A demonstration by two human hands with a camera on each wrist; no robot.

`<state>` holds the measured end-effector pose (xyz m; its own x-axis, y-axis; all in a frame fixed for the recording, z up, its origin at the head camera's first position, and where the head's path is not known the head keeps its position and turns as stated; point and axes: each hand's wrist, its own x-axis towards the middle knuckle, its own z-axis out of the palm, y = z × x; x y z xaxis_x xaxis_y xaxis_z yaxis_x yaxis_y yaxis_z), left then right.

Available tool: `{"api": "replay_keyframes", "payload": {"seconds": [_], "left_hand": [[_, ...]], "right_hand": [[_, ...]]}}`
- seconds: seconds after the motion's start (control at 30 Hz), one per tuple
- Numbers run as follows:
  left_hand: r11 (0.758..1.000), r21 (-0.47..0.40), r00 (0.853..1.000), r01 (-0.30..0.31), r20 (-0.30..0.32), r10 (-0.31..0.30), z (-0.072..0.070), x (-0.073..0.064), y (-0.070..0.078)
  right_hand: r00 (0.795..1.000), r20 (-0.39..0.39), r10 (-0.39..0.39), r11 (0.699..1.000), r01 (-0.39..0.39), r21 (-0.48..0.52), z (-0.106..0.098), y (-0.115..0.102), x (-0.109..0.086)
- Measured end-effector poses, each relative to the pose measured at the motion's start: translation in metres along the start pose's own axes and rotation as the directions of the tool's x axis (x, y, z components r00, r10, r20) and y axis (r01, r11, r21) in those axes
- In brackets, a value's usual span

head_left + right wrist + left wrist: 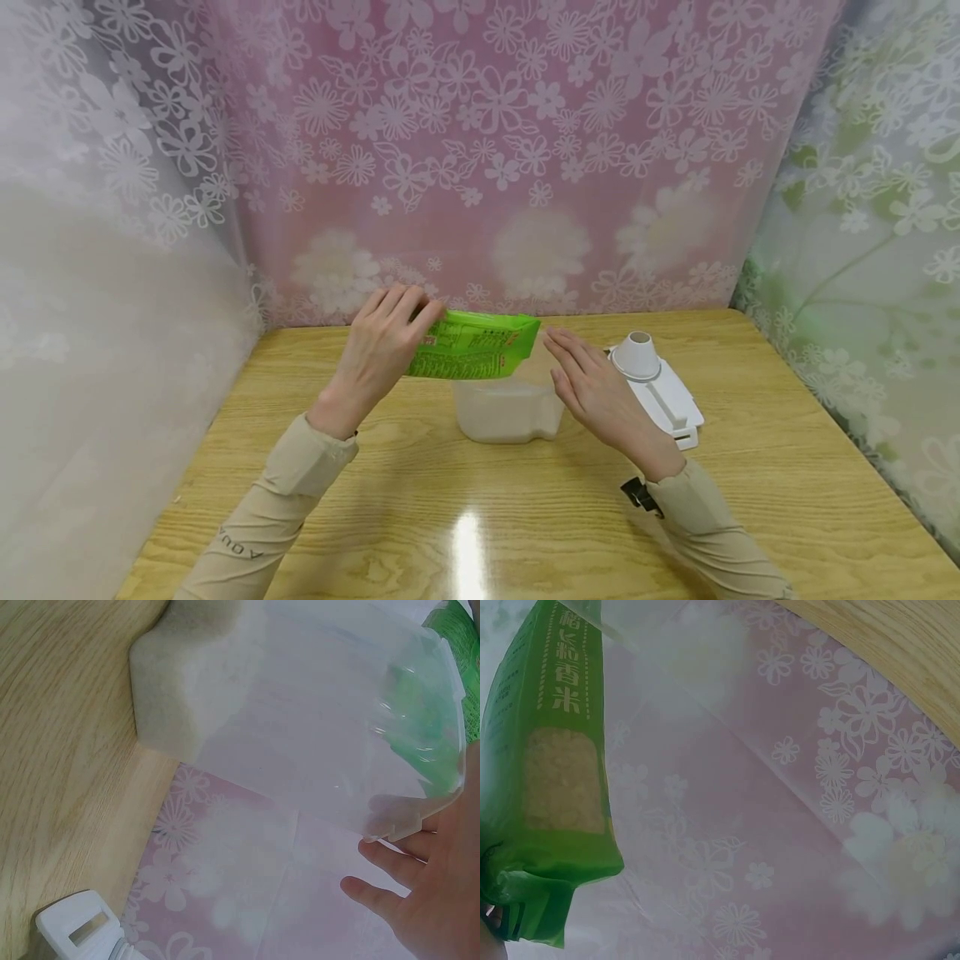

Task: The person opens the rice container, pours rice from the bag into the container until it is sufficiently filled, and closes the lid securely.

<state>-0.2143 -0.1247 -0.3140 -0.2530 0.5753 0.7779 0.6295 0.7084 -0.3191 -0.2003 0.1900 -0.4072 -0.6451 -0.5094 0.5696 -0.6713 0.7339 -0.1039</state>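
Note:
My left hand (384, 337) grips one end of a green bag of rice (472, 348), which lies almost level over a clear plastic container (502, 414). Pale grains show through the bag's window in the left wrist view. The bag's far end reaches into the container's mouth, seen through its wall in the right wrist view. Whitish rice (169, 690) lies in the container's lower part. With fingers nearly straight, my right hand (600, 392) touches the container's rim (456, 690) on its right side.
Right of the container lies a white lid (675, 404) with a white cone-shaped cup (637, 357) at its far end. All stand on a wood-grain table (405, 508). Flowered curtains (510, 167) hang behind and at both sides.

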Motion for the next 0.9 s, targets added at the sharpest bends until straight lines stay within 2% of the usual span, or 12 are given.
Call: {"api": "replay_keyframes", "payload": {"seconds": [0.37,0.9], "left_hand": [[0.999,0.031,1.0,0.013,0.021,-0.014,-0.0016,-0.0026,-0.0006],[0.999,0.039,1.0,0.0,0.007,0.0,-0.004,0.0005,-0.0012]], "right_hand": [[1.0,-0.016,-0.005,1.0,0.005,0.001,0.0005,-0.0006,-0.0012],[1.0,-0.011,-0.004,1.0,0.004,-0.002,-0.001,-0.0005,-0.0001]]}}
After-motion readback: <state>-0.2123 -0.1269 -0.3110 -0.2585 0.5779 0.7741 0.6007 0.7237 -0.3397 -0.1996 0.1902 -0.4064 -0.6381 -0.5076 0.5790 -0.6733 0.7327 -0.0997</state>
